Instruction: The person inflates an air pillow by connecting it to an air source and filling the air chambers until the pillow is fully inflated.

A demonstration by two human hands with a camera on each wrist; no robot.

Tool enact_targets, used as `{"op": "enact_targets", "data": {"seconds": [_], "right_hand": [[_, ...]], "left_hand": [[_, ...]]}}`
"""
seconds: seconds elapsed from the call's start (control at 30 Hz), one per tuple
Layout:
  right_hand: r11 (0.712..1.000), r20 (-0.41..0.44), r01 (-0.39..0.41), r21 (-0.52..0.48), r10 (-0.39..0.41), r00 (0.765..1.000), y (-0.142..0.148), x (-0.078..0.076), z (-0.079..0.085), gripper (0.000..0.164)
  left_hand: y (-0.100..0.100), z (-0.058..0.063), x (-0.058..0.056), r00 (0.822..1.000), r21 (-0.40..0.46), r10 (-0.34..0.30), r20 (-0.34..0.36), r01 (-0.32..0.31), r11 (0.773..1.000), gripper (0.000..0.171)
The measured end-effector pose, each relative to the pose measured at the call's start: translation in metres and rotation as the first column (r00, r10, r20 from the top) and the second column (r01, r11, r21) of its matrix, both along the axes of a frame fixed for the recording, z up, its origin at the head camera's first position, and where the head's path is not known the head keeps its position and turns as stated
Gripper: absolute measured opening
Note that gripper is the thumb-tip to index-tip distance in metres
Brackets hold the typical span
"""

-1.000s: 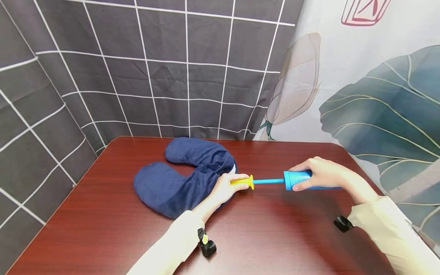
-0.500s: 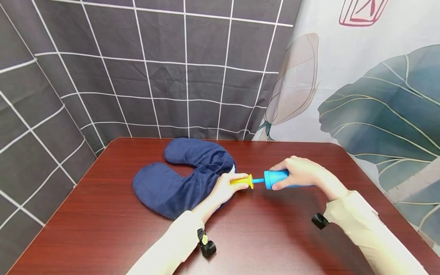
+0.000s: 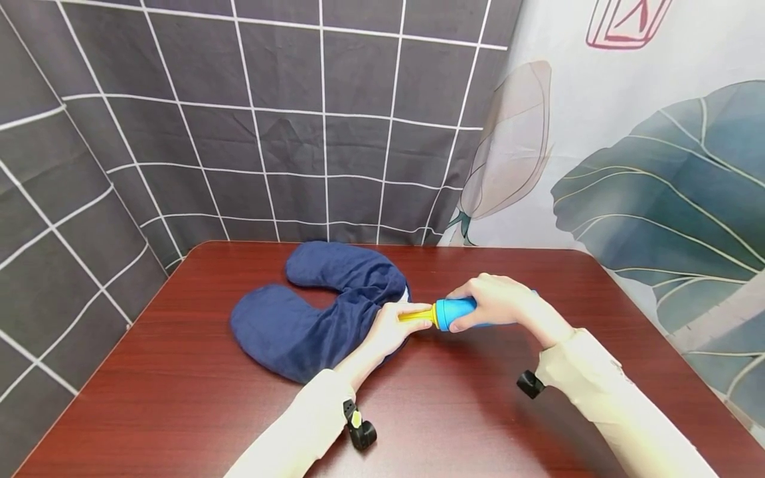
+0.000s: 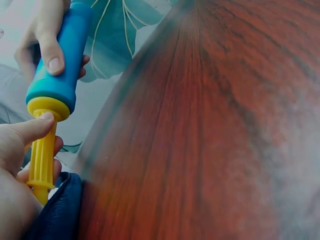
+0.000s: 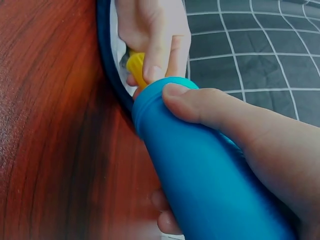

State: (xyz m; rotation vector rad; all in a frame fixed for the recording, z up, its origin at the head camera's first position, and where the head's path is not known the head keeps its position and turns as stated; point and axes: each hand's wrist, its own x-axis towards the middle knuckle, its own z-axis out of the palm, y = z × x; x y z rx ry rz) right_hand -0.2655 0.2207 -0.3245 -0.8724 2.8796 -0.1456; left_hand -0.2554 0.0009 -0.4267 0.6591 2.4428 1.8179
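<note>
One yellow stem (image 4: 43, 155) is pinched in the left hand (image 3: 390, 326); its flanged end abuts the near end of the blue cylinder (image 5: 205, 170), which the right hand (image 3: 495, 303) grips. The navy U-shaped pillow (image 3: 299, 332) lies on the table (image 3: 460, 411), adjacent to the left hand.

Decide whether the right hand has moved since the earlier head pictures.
Yes. Against the table, the right hand has moved leftward, toward the yellow part that the left hand grips.
</note>
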Motion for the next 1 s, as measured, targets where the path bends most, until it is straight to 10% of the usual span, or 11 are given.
{"op": "enact_targets", "data": {"seconds": [1.0], "right_hand": [[0.996,0.062,0.087,-0.005,-0.086,0.994,0.080,0.018,0.029,0.065]], "left_hand": [[0.000,-0.002,0.000,1.000,0.000,0.014,-0.010,-0.014,1.000,0.033]]}}
